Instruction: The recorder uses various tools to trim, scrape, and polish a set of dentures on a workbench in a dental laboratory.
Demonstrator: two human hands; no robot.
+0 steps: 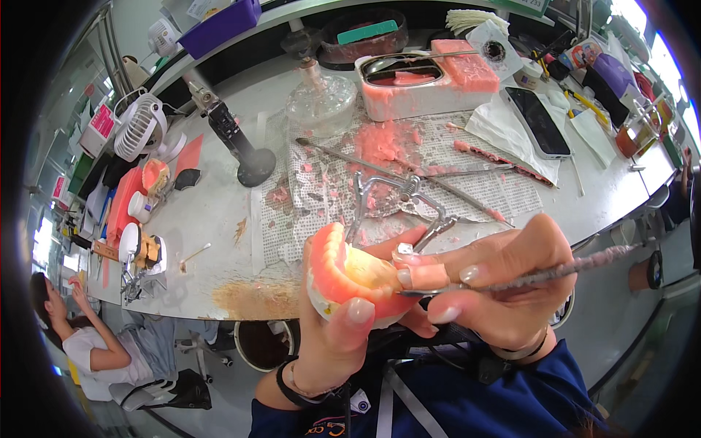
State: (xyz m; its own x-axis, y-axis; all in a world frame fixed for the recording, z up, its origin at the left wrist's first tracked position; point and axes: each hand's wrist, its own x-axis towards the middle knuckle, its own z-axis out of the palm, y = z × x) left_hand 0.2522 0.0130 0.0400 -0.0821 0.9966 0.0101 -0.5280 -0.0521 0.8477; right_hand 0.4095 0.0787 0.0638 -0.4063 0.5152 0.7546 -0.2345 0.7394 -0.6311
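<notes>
My left hand (337, 354) is wrapped round a dental model with a pink wax denture (326, 266), its row of teeth facing up and left. The thumb presses on the near side of the model's base. In my right hand (515, 274) is a slim wax carving tool (584, 264), its handle coated in greyish-pink residue and pointing right. The tool's tip meets the near right edge of the denture. A pinkish wrap covers one finger of the right hand, close against the model. Parts of the left fingers are hidden behind the model.
Wax-stained newspaper (307, 204) lies beyond my hands, bearing a metal frame (409, 188) and several tools. Behind stand a glass spirit lamp (321, 98) and a wax-filled box (394, 104). A phone (539, 123) lies right; a fan (142, 125) and an articulator (142, 252) stand left. A person (109, 343) sits far left.
</notes>
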